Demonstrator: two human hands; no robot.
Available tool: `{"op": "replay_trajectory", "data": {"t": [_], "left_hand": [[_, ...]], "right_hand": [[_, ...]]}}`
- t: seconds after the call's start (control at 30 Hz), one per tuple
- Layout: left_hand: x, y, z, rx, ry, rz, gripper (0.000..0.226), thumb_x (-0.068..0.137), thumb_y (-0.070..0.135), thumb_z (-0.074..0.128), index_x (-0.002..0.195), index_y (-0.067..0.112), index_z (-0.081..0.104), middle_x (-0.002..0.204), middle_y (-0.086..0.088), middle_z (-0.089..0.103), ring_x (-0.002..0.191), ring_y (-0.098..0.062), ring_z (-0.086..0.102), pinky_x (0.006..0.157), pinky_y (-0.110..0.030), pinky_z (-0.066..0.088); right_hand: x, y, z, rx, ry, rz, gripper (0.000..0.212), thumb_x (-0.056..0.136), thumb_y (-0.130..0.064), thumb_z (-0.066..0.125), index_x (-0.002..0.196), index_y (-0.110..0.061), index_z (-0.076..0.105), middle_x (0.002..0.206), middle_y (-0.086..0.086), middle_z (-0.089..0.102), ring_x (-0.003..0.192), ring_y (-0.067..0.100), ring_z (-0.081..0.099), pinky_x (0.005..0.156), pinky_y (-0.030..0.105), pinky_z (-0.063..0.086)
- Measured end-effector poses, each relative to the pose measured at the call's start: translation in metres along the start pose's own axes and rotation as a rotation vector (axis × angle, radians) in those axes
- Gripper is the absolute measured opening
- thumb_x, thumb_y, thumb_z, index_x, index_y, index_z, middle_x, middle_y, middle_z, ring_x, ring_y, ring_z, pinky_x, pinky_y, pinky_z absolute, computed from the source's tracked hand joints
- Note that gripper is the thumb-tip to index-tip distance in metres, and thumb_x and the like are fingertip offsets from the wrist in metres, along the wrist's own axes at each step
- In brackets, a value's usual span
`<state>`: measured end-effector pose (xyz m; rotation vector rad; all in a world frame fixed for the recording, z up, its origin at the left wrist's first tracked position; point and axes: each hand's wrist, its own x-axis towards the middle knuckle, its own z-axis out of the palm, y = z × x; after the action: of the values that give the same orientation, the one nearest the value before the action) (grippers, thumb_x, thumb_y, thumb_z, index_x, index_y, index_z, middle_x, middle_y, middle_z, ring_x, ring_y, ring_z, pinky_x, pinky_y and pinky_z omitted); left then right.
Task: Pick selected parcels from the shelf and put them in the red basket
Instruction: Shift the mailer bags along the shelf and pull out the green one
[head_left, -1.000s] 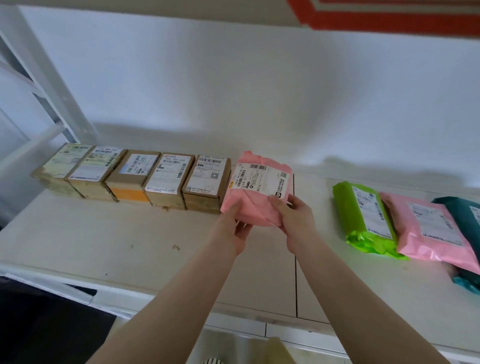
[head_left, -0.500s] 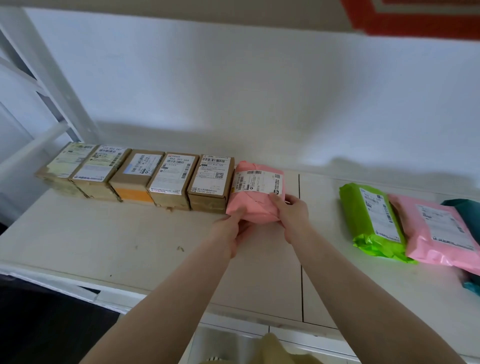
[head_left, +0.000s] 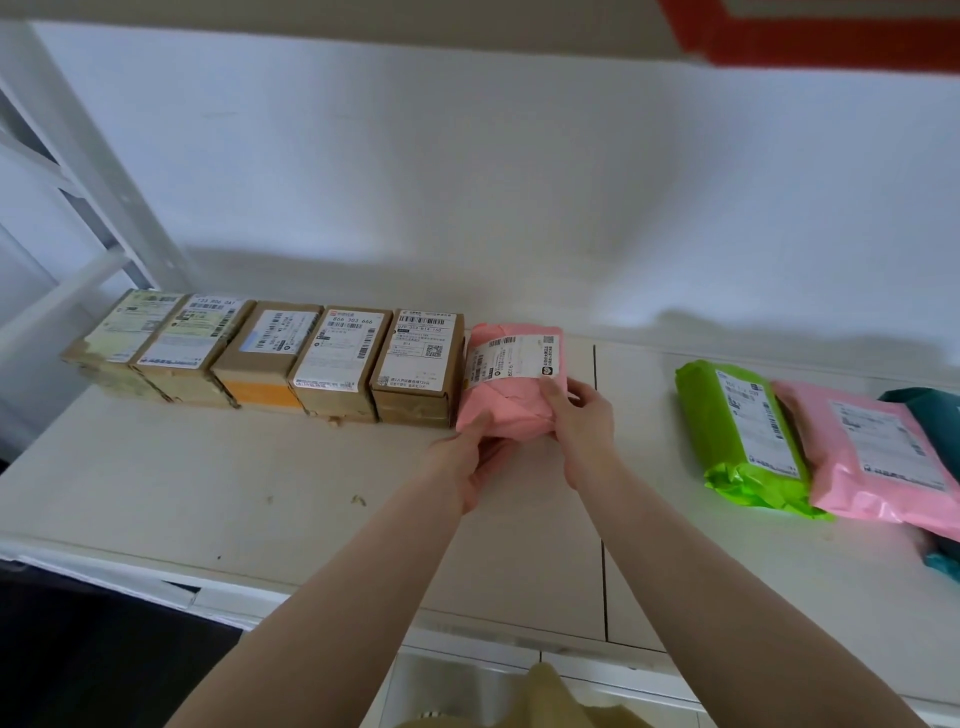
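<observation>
pink parcel (head_left: 506, 395): on the shelf (head_left: 260, 493), 12 o'clock, touching the nearest box (head_left: 418, 366)
left hand (head_left: 470, 462): holding its near-left corner
right hand (head_left: 584, 421): gripping its right side
risk: slick soft wrap could slip or nudge the box

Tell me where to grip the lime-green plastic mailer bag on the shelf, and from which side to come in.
Grip the lime-green plastic mailer bag across its long sides near the middle, coming from above and the front. It lies flat with its crumpled end toward the shelf's front edge. Its left side is free; the pink plastic mailer looks to overlap its right side, so slip the fingers in there or pinch the crumpled front end.
</observation>
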<state>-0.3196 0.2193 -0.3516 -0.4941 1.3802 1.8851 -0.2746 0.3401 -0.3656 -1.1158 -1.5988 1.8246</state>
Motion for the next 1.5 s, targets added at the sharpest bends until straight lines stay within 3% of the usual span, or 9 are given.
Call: {"op": "replay_trajectory", "data": {"t": [0.2,0.3,0.4,0.63,0.77,0.97,1.13,1.33,1.5], "left_hand": [[0.003,-0.003,-0.003,0.024,-0.011,-0.002,0.025,0.093,0.023,0.063,0.089,-0.002,0.062,0.058,-0.009,0.07,0.051,-0.016,0.068,0.056,-0.025,0.059],[0.0,-0.001,-0.003,0.074,-0.004,-0.032,0.042,0.09,0.04,0.065,0.083,-0.002,0.064,0.051,-0.009,0.067,0.042,-0.012,0.065,0.047,-0.023,0.058],[-0.002,0.001,-0.003,0.107,-0.035,-0.042,0.054,0.085,0.054,0.064,0.081,0.0,0.065,0.058,-0.011,0.069,0.047,-0.014,0.067,0.051,-0.024,0.059],[-0.002,0.002,0.004,0.205,-0.142,-0.088,0.053,0.089,0.054,0.058,0.075,0.005,0.071,0.065,-0.011,0.072,0.056,-0.015,0.069,0.055,-0.024,0.06],[0.0,0.0,0.003,0.201,-0.145,-0.096,0.052,0.088,0.054,0.06,0.076,0.005,0.071,0.063,-0.009,0.072,0.057,-0.015,0.07,0.055,-0.024,0.06],[-0.004,0.0,0.004,0.223,-0.147,-0.087,0.055,0.088,0.057,0.057,0.08,0.004,0.071,0.069,-0.012,0.073,0.065,-0.018,0.07,0.056,-0.025,0.06],[-0.015,-0.004,0.001,0.34,-0.258,-0.209,0.072,0.085,0.068,0.052,0.09,-0.002,0.07,0.076,-0.012,0.075,0.065,-0.019,0.072,0.061,-0.027,0.06],[-0.026,-0.024,0.034,0.412,-0.335,-0.246,0.074,0.086,0.068,0.051,0.109,-0.001,0.065,0.096,-0.014,0.072,0.083,-0.024,0.069,0.074,-0.036,0.06],[-0.028,-0.056,0.082,0.445,-0.321,-0.13,0.059,0.084,0.06,0.06,0.104,0.005,0.064,0.095,-0.009,0.067,0.081,-0.021,0.066,0.074,-0.033,0.056]], "right_hand": [[-0.002,0.001,0.003,-0.003,-0.027,0.021,0.022,0.092,-0.028,0.067,0.105,-0.011,0.068,0.085,0.001,0.072,0.072,0.017,0.067,0.069,0.035,0.056],[-0.003,0.001,0.007,0.001,-0.048,0.043,0.024,0.09,-0.033,0.069,0.103,-0.013,0.069,0.086,0.002,0.074,0.073,0.019,0.07,0.075,0.039,0.059],[-0.004,0.0,0.009,-0.01,-0.065,0.055,0.033,0.089,-0.035,0.069,0.114,-0.014,0.068,0.091,0.0,0.074,0.076,0.016,0.071,0.074,0.037,0.061],[-0.008,-0.004,0.009,-0.033,-0.096,0.057,0.03,0.09,-0.029,0.069,0.115,-0.012,0.069,0.089,0.001,0.074,0.063,0.008,0.067,0.05,0.018,0.048],[-0.01,-0.005,0.01,-0.047,-0.094,0.058,0.038,0.089,-0.031,0.07,0.12,-0.01,0.068,0.101,0.009,0.076,0.065,0.01,0.067,0.05,0.018,0.047],[-0.017,-0.011,0.006,-0.022,-0.1,0.064,0.025,0.091,-0.03,0.069,0.112,-0.016,0.066,0.088,-0.001,0.071,0.064,0.006,0.065,0.047,0.014,0.046],[-0.028,-0.013,-0.007,-0.016,-0.073,0.099,0.045,0.087,-0.042,0.071,0.117,-0.009,0.065,0.102,0.004,0.069,0.087,0.019,0.063,0.079,0.03,0.053],[-0.053,-0.01,-0.064,0.183,0.06,0.21,0.025,0.093,-0.037,0.066,0.1,-0.013,0.065,0.098,0.007,0.067,0.087,0.022,0.062,0.071,0.03,0.05],[-0.063,-0.008,-0.122,0.293,0.168,0.347,0.036,0.092,-0.047,0.064,0.099,-0.012,0.065,0.096,0.004,0.07,0.082,0.019,0.065,0.072,0.03,0.052]]}}
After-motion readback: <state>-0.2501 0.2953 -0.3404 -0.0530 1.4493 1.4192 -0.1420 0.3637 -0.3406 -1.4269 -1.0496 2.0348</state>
